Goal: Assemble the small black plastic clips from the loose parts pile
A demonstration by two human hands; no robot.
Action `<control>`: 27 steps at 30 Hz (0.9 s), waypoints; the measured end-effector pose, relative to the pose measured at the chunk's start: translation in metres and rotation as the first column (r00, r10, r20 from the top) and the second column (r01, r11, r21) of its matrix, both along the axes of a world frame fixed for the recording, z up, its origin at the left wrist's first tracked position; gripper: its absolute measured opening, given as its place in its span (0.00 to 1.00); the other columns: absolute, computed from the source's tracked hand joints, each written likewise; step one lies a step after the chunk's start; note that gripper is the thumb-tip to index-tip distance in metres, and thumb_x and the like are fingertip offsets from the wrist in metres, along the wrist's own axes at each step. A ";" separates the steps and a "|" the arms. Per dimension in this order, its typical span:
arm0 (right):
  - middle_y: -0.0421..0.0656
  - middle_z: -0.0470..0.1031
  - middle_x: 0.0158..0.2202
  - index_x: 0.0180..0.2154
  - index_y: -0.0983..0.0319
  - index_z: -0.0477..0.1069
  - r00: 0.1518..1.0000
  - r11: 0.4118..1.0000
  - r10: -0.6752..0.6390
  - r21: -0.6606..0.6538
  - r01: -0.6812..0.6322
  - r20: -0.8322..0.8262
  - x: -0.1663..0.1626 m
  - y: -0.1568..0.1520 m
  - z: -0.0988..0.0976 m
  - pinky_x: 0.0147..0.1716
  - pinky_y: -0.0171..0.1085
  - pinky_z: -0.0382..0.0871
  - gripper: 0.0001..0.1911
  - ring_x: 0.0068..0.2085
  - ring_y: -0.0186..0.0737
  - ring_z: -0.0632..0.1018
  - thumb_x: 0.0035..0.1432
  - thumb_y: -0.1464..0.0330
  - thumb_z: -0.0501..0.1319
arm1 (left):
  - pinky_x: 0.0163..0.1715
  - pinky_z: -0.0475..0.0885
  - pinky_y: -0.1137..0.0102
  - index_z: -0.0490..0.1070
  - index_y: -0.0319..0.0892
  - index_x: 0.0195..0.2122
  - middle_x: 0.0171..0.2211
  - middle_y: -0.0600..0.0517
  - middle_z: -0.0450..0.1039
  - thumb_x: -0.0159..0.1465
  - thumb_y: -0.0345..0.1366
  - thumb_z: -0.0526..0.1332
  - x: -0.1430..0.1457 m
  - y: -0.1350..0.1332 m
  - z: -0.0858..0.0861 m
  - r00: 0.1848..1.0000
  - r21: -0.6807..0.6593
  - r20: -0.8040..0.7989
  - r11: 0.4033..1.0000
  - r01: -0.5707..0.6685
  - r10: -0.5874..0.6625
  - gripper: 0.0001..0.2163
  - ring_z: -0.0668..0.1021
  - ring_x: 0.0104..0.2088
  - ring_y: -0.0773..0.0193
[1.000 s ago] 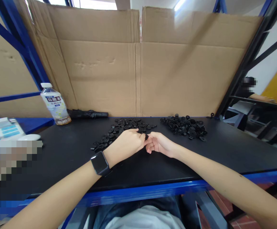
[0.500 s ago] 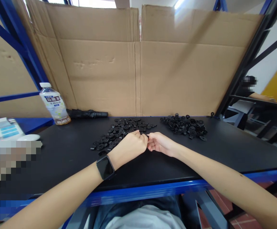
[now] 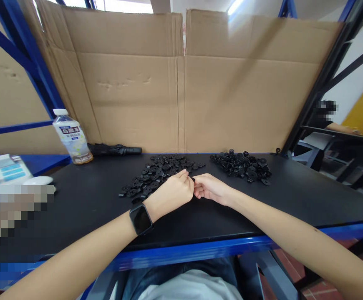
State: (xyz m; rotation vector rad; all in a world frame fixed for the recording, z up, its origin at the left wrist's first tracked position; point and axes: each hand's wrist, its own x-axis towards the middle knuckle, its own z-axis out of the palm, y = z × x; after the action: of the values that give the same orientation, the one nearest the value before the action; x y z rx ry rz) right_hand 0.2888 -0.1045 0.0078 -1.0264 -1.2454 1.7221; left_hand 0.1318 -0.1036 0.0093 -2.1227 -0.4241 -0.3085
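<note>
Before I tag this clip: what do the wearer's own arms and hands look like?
Left hand and right hand: bare, no gloves. No sleeves show along either forearm. Left wrist wears a black watch with a rectangular, rounded-corner face and dark strap; right wrist shows nothing worn.

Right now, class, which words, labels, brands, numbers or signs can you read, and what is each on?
"烏龍茶": on the tea bottle; its smaller lines are too blurred.
White object with blue panels: nothing legible.
Smartwatch: dark screen, no readable text.

Piles of parts [image 3: 242,166] on black tabletop [image 3: 309,196]
</note>
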 end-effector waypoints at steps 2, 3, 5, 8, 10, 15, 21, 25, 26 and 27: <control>0.40 0.67 0.17 0.20 0.66 0.66 1.000 1.000 0.002 -0.004 -0.002 0.010 0.000 0.000 0.001 0.20 0.27 0.62 0.08 0.18 0.28 0.70 0.48 0.76 0.53 | 0.49 0.65 0.65 0.71 0.29 0.33 0.31 0.40 0.76 0.59 0.21 0.51 0.000 0.000 0.000 1.000 0.001 0.000 1.000 -0.002 0.002 0.09 0.77 0.37 0.58; 0.40 0.68 0.17 0.20 0.66 0.66 1.000 1.000 0.003 -0.004 -0.002 0.014 0.000 0.000 0.001 0.20 0.27 0.62 0.08 0.18 0.27 0.70 0.48 0.76 0.53 | 0.49 0.65 0.65 0.71 0.29 0.33 0.31 0.41 0.75 0.59 0.21 0.51 0.000 0.000 0.000 1.000 0.000 0.003 1.000 0.001 -0.001 0.09 0.77 0.36 0.58; 0.39 0.68 0.17 0.20 0.66 0.66 1.000 1.000 0.000 0.001 0.000 0.019 -0.001 -0.001 0.001 0.20 0.27 0.62 0.08 0.18 0.27 0.70 0.48 0.76 0.52 | 0.49 0.65 0.65 0.70 0.30 0.32 0.30 0.41 0.75 0.59 0.21 0.51 0.000 0.000 0.000 1.000 -0.008 0.005 1.000 0.006 -0.006 0.09 0.77 0.35 0.58; 0.39 0.67 0.17 0.19 0.66 0.65 1.000 1.000 -0.012 0.021 0.012 0.026 -0.002 -0.002 0.001 0.19 0.27 0.61 0.09 0.18 0.27 0.70 0.48 0.77 0.52 | 0.47 0.65 0.64 0.70 0.31 0.30 0.29 0.41 0.75 0.59 0.20 0.51 0.000 -0.001 0.000 1.000 -0.029 0.003 1.000 0.009 -0.009 0.09 0.77 0.34 0.58; 0.39 0.67 0.17 0.19 0.66 0.65 0.999 0.999 -0.018 0.035 0.017 0.031 -0.003 -0.003 0.000 0.19 0.27 0.61 0.09 0.17 0.27 0.70 0.48 0.77 0.51 | 0.46 0.66 0.64 0.69 0.31 0.30 0.29 0.42 0.74 0.58 0.20 0.51 0.000 -0.001 0.001 1.000 -0.043 0.004 0.999 0.014 -0.014 0.08 0.77 0.34 0.58; 0.39 0.67 0.16 0.19 0.65 0.65 0.999 0.999 -0.019 0.044 0.018 0.035 -0.003 -0.003 0.000 0.19 0.26 0.61 0.09 0.18 0.27 0.70 0.47 0.76 0.51 | 0.44 0.67 0.65 0.69 0.31 0.30 0.28 0.42 0.74 0.59 0.20 0.51 0.001 -0.001 0.001 1.000 -0.060 0.007 0.998 0.004 -0.003 0.08 0.77 0.35 0.58; 0.39 0.67 0.16 0.19 0.65 0.65 0.999 0.997 -0.024 0.068 0.021 0.040 -0.003 -0.003 -0.002 0.19 0.27 0.61 0.09 0.18 0.27 0.69 0.47 0.76 0.51 | 0.41 0.68 0.65 0.68 0.33 0.29 0.29 0.41 0.74 0.59 0.19 0.50 0.002 -0.002 0.001 1.000 -0.086 0.009 0.996 -0.011 0.012 0.09 0.77 0.35 0.57; 0.39 0.67 0.16 0.19 0.64 0.64 0.998 0.995 -0.042 0.092 0.037 0.046 -0.003 -0.002 -0.004 0.19 0.27 0.61 0.09 0.18 0.27 0.69 0.46 0.76 0.51 | 0.42 0.68 0.66 0.69 0.32 0.30 0.29 0.41 0.74 0.59 0.19 0.51 0.003 -0.004 0.004 1.000 -0.084 0.005 0.996 -0.023 0.024 0.08 0.77 0.35 0.57; 0.39 0.67 0.16 0.19 0.64 0.64 0.998 0.994 -0.044 0.098 0.039 0.050 -0.003 -0.002 -0.005 0.19 0.27 0.61 0.09 0.18 0.27 0.69 0.47 0.76 0.51 | 0.42 0.68 0.66 0.69 0.31 0.30 0.29 0.41 0.74 0.59 0.20 0.51 0.003 -0.005 0.004 0.999 -0.076 -0.001 0.997 -0.034 0.034 0.08 0.77 0.35 0.57; 0.39 0.67 0.16 0.18 0.64 0.64 0.997 0.994 -0.045 0.105 0.039 0.055 -0.003 -0.002 -0.005 0.19 0.27 0.61 0.09 0.18 0.27 0.69 0.47 0.76 0.51 | 0.42 0.68 0.66 0.69 0.31 0.31 0.30 0.41 0.74 0.59 0.20 0.51 0.004 -0.005 0.004 0.999 -0.068 -0.009 0.997 -0.044 0.043 0.08 0.77 0.35 0.57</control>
State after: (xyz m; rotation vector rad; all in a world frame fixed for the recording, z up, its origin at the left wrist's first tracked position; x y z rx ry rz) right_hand 0.2854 -0.1062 0.0025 -1.0388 -1.3260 1.5887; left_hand 0.1357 -0.1086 0.0136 -2.1770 -0.4819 -0.2649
